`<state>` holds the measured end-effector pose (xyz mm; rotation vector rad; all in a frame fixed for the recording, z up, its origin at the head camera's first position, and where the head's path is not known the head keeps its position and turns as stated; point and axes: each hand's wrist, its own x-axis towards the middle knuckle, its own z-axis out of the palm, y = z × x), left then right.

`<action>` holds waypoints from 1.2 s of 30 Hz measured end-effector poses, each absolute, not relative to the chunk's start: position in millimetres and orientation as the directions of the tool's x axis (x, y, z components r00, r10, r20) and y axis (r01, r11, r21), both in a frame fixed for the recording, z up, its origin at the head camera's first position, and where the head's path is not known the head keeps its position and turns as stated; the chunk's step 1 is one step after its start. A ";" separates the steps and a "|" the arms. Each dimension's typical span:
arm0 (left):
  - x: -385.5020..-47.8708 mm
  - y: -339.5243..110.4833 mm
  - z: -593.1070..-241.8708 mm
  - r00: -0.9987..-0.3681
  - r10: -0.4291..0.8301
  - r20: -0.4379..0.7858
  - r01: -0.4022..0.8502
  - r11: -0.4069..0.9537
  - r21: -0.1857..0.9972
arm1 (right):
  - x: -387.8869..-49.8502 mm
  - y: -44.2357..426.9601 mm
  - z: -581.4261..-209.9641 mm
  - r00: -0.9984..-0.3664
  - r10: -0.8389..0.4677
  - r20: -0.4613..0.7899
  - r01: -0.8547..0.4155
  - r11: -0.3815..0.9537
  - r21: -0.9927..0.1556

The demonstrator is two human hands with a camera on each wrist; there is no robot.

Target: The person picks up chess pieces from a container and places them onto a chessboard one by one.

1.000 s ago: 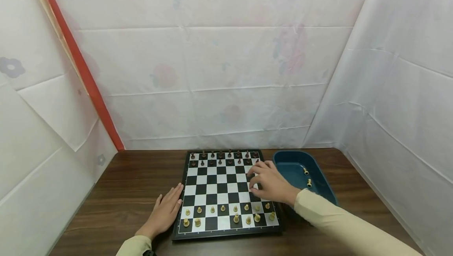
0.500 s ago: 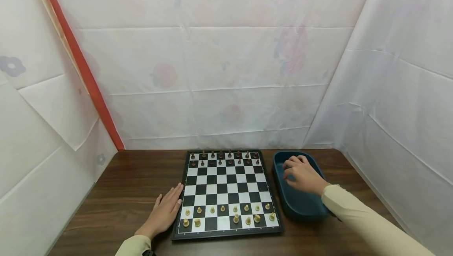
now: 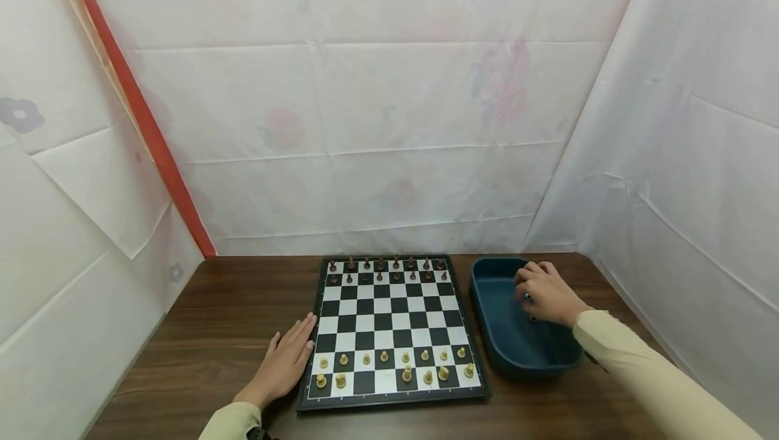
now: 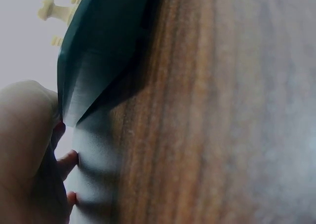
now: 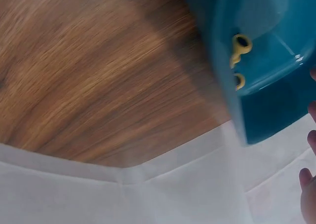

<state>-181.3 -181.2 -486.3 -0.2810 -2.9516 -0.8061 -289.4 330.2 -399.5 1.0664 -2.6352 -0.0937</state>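
Note:
My left hand [image 3: 282, 365] lies flat with straight fingers against the left edge of the chessboard [image 3: 380, 322]. Over the dark blue bin [image 3: 508, 338], to the board's right, hovers my right hand [image 3: 550, 295], its fingers loosely bent. Two cream chess pieces lie in the bin, partly hidden by that hand in the head view; the right wrist view shows one piece [image 5: 241, 47] and the second piece [image 5: 240, 81] apart from the fingertips [image 5: 305, 177]. Cream pieces [image 3: 384, 357] stand in the board's two near rows. Dark red pieces [image 3: 380, 276] fill the two far rows.
A brown wooden table [image 3: 243, 305] carries the board and bin. White sheeting [image 3: 377, 122] rises behind the table and along both sides, with an orange-red strip [image 3: 146, 129] at the left corner.
My right hand has moved right, from above the board's right side to over the bin, then a little farther right. My left hand has stayed at the board's edge.

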 end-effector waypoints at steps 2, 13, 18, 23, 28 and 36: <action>-181.9 -181.3 -486.1 -0.981 0.158 0.113 0.194 0.846 0.497 | -290.7 334.8 -399.3 -0.682 -0.692 0.235 -0.672 0.721 0.172; -184.3 -181.1 -484.3 -0.983 0.154 0.104 0.185 0.842 0.506 | -297.9 349.7 -399.6 -0.692 -0.698 0.186 -0.667 0.716 0.207; -185.8 -181.8 -483.9 -0.983 0.151 0.108 0.185 0.840 0.509 | -300.5 351.7 -401.7 -0.671 -0.718 0.187 -0.677 0.696 0.240; -185.0 -182.5 -483.0 -0.983 0.154 0.099 0.183 0.840 0.510 | -305.2 354.2 -412.4 -0.618 -0.760 0.201 -0.690 0.647 0.324; -183.2 -181.9 -483.7 -0.982 0.156 0.106 0.189 0.841 0.507 | -305.9 354.3 -422.3 -0.582 -0.791 0.186 -0.680 0.600 0.421; -181.7 -180.9 -486.4 -0.981 0.155 0.113 0.191 0.842 0.504 | -301.6 349.9 -426.4 -0.583 -0.798 0.151 -0.664 0.576 0.478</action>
